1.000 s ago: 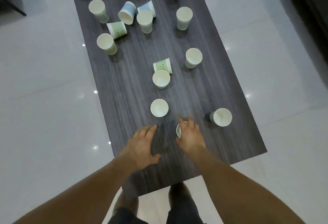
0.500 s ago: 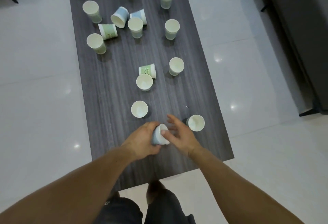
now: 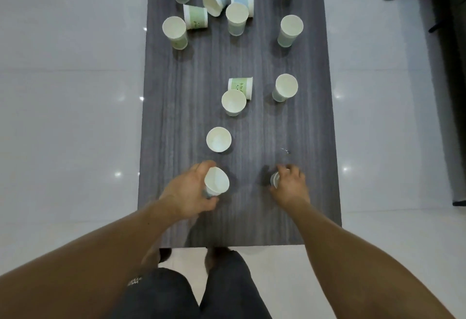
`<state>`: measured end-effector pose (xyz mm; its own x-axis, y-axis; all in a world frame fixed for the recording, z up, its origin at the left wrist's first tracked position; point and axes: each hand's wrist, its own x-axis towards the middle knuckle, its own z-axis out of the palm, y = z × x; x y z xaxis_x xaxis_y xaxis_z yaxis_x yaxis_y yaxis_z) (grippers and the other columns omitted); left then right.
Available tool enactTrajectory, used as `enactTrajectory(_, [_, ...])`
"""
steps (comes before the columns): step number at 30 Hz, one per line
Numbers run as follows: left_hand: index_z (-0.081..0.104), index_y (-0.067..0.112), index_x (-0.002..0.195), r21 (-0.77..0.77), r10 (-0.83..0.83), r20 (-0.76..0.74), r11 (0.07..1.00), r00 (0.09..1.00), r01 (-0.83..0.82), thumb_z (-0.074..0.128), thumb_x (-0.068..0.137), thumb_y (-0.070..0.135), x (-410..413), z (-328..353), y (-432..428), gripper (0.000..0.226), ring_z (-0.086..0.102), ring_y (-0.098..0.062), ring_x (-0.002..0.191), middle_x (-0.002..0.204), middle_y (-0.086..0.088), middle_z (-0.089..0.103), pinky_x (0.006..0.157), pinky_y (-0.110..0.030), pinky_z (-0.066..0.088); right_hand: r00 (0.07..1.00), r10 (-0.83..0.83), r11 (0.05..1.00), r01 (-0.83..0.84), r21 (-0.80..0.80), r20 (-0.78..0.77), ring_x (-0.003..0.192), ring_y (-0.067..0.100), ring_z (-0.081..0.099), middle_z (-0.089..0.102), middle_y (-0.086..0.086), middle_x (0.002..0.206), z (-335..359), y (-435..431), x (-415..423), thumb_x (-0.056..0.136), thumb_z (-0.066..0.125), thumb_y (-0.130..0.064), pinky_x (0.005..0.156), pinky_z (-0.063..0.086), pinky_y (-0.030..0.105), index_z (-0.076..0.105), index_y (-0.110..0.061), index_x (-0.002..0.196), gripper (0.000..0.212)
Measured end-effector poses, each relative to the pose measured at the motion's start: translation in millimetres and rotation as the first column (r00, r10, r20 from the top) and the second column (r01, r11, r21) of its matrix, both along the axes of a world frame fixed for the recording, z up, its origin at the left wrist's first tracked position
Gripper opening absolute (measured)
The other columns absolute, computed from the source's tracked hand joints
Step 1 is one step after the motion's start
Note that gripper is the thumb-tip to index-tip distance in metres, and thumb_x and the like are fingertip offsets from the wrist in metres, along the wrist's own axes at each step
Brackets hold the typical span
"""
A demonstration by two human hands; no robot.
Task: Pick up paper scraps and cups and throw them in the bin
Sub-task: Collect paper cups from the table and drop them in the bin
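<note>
Cups (image 3: pixel 290 28) stand and lie along the dark table (image 3: pixel 176 116), all of them ahead of the person; the bin is not in view. Left hand (image 3: pixel 185 192) grips the left cup (image 3: pixel 216 183) by its side wall, with fingers and thumb curled round it. Its mouth is tipped up and toward the far end. I cannot tell whether its base is clear of the top. Right hand (image 3: pixel 290 187) is closed over the right cup (image 3: pixel 275 180) from above, fingers curled down past the rim. Only a sliver of rim shows left of the knuckles, so I cannot confirm how that cup sits. The two hands are well apart, level with each other, near the table's near end. The key relation is the third cup (image 3: pixel 218 139), which stands upright with its mouth up and its long axis vertical. It is just beyond the left hand, straight ahead and slightly right of it, and the left hand is clearly the nearer one. Judgement: both hands are occupied, so taking this cup probably calls for nesting one held cup into another first. A small speck (image 3: pixel 286 151) lies ahead of the right hand, too small to identify as paper.
</note>
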<state>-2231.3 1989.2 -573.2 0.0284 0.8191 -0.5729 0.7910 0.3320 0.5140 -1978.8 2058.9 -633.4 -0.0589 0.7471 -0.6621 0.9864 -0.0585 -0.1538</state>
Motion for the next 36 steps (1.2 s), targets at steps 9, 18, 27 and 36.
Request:
enactTrajectory(9, [0.031,0.033,0.141,0.156,0.252,-0.005,0.956,0.968,-0.248,0.072,0.071,0.035,-64.4,78.7,-51.3,0.081,0.055,-0.024,0.112,0.133,0.0,0.045,0.092,-0.036,0.048,0.938,0.268,0.955,-0.228,0.189,-0.22,0.124,0.025,0.037,0.04,0.003,0.138,87.5,-34.4,-107.0,0.087,0.062,-0.032,0.105,0.032,0.032,0.038,-0.024,0.146,0.064])
enactTrajectory(18, [0.027,0.028,0.145,0.361,0.575,-0.024,0.768,0.818,-0.529,0.07,0.076,0.041,-172.6,174.6,-218.7,0.082,0.053,-0.02,0.112,0.134,0.003,0.038,0.089,-0.026,0.044,0.739,0.629,0.769,-0.547,0.331,-0.241,0.126,0.023,0.037,0.036,-0.003,0.14,203.4,-141.9,-259.6,0.083,0.06,-0.035,0.101,0.041,0.037,0.038,-0.026,0.143,0.065])
enactTrajectory(27, [0.026,0.03,0.145,0.436,0.89,-0.014,0.416,0.457,-0.798,0.071,0.077,0.035,-270.3,241.0,-476.5,0.082,0.052,-0.022,0.111,0.135,0.004,0.033,0.089,-0.03,0.048,0.332,0.911,0.411,-0.763,0.499,-0.244,0.128,0.019,0.036,0.036,-0.004,0.143,282.5,-323.7,-434.8,0.085,0.059,-0.038,0.097,0.042,0.03,0.033,-0.027,0.147,0.068])
enactTrajectory(36, [0.026,0.029,0.144,0.426,0.997,0.032,0.054,0.074,-0.903,0.073,0.076,0.034,-329.1,240.9,-619.8,0.083,0.05,-0.021,0.113,0.136,0.004,0.031,0.091,-0.028,0.046,-0.049,0.971,0.085,-0.846,0.526,-0.236,0.127,0.018,0.037,0.036,-0.004,0.143,298.9,-459.9,-582.0,0.084,0.059,-0.041,0.095,0.044,0.03,0.031,-0.028,0.147,0.07])
